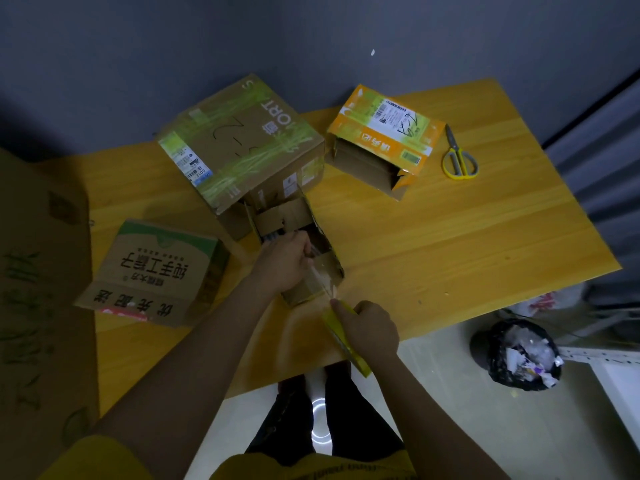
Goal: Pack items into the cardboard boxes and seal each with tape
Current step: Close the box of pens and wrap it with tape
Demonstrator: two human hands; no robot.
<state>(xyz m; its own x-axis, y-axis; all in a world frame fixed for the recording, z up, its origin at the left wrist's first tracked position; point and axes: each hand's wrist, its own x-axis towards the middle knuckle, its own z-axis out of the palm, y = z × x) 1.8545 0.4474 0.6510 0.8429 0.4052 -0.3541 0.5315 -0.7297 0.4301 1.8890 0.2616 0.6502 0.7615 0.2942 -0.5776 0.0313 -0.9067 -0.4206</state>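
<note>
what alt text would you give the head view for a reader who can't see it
A person's left hand holds down a small cardboard box while the right hand pulls clear tape from a yellow dispenser. Three more boxes and scissors lie on the wooden table.

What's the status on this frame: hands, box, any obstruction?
Left hand presses small open box. Right hand grips yellow tape dispenser, clear tape stretched to box. Nothing in the way.
</note>
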